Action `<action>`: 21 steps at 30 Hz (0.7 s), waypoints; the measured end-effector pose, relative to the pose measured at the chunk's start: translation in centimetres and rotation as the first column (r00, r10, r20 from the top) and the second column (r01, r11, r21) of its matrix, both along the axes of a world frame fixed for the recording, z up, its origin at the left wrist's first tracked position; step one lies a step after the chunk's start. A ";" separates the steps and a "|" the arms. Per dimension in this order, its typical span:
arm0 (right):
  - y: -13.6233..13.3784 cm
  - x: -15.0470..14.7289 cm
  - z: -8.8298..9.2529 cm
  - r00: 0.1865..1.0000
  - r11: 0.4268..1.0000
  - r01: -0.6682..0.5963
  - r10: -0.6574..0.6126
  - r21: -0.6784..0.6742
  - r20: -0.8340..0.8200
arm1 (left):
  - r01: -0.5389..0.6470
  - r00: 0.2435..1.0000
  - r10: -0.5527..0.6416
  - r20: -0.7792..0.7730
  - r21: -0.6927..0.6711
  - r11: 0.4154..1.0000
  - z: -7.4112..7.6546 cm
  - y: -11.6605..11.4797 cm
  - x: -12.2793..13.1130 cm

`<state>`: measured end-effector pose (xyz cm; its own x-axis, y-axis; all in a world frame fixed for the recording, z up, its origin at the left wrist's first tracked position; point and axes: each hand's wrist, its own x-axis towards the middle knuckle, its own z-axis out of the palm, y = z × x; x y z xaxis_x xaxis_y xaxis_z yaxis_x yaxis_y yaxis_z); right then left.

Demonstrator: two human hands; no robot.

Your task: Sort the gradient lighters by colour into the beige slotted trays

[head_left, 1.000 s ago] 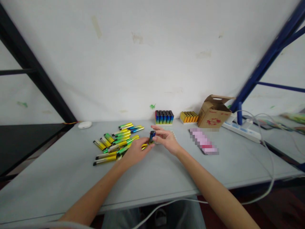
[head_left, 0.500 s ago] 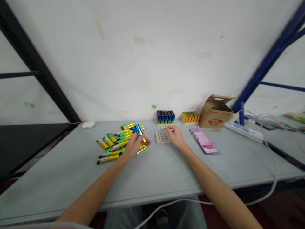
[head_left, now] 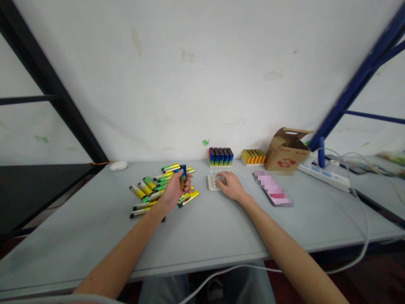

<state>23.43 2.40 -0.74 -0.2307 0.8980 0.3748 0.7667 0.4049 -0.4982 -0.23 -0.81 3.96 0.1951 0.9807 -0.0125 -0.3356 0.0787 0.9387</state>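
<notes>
Right hand (head_left: 232,187) has settled open on the tray (head_left: 211,183); left hand (head_left: 173,193) grips a lighter (head_left: 183,176).

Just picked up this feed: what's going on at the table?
A person works at a grey table. The left hand holds a lighter upright in its grip, above a pile of yellow-green lighters. The right hand lies on a small beige tray beside the pile; whether it grips it is unclear. Racks of blue lighters and orange lighters stand by the wall.

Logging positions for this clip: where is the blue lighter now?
Head view, just left of centre: the lighter stands upright in the left hand, at the right edge of the lighter pile, left of the tray.
</notes>
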 end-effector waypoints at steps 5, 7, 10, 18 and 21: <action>0.0 0.0 0.0 1.000 1.000 0.013 -0.013 0.009 0.029 | 0.058 0.998 -0.058 0.002 -0.011 0.998 0.5 -0.1 -0.3; 0.0 0.0 -0.1 0.999 1.000 0.018 -0.018 0.012 0.032 | 0.077 0.997 -0.077 0.019 0.002 0.997 0.6 -0.1 -0.4; 0.0 0.0 -0.1 0.999 1.000 0.024 -0.024 0.009 0.031 | 0.119 0.988 -0.114 0.107 -0.044 0.992 0.5 0.0 -0.5; 0.2 0.0 -0.4 0.998 0.999 0.039 -0.040 0.028 0.054 | 0.264 0.950 -0.223 0.217 -0.186 0.946 0.8 -0.7 -0.3; 0.2 0.0 -0.5 0.997 0.999 0.040 -0.042 0.025 0.067 | 0.277 0.940 -0.222 0.258 -0.201 0.940 0.9 -0.8 -0.1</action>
<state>23.41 2.63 -1.25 -0.2195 0.8984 0.3805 0.8142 0.3835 -0.4358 -0.37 -1.63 4.82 0.4575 0.8749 -0.1588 -0.4790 0.3930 0.7849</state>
